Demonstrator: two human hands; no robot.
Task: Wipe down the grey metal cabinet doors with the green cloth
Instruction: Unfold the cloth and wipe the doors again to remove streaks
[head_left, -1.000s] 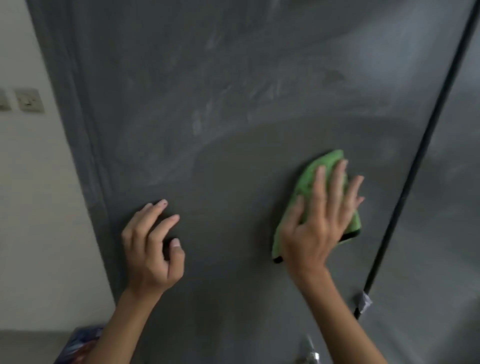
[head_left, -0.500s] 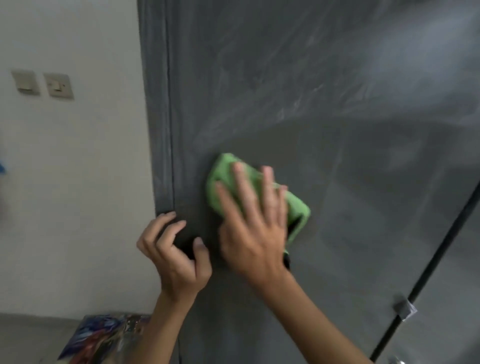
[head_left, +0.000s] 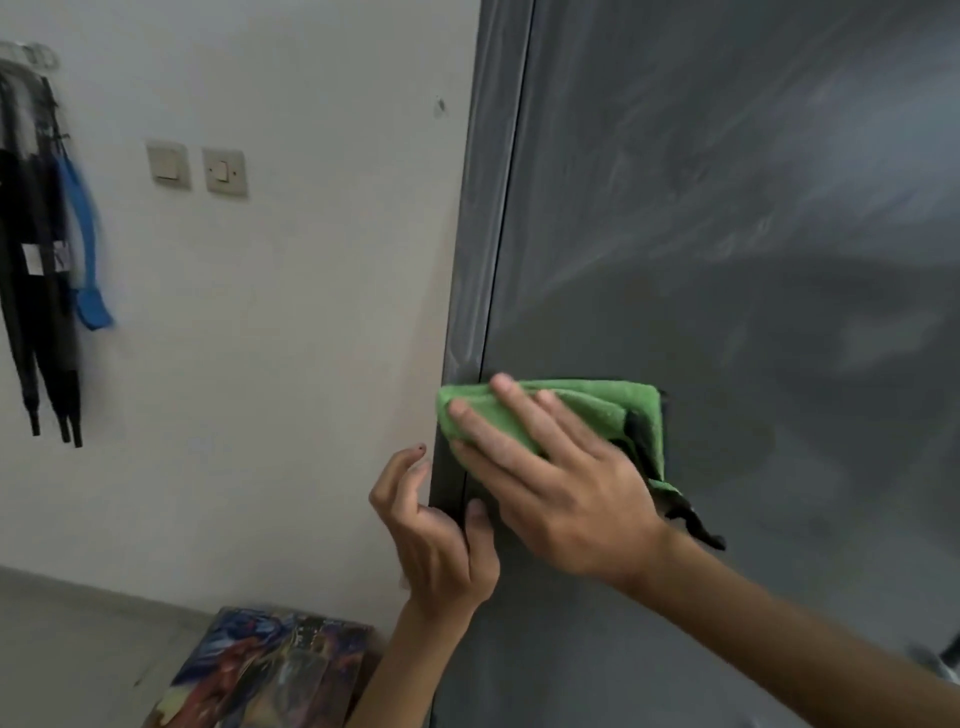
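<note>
Presses cloth (head_left: 587, 410) flat against door (head_left: 727, 208) at the door's left edge, under right hand (head_left: 561, 499). Fingers straight and slightly spread, probably to put pressure over the whole folded pad and reach the seam. One corner hangs loose below the wrist.

Steadies with left hand (head_left: 431, 540) just below the cloth at that same edge: thumb on the door's front, fingers loosely curled beside it and holding nothing. Likely a brace against the wiping push.

Shows pale streaks over the door's upper part, a darker patch right of the cloth.

Counted: one cloth, two hands, one door. Left of the door, two switches (head_left: 224, 170), one blue strap (head_left: 83, 249) and black hanging things (head_left: 36, 312), number unclear. Low left of the door, one box (head_left: 270, 670).
</note>
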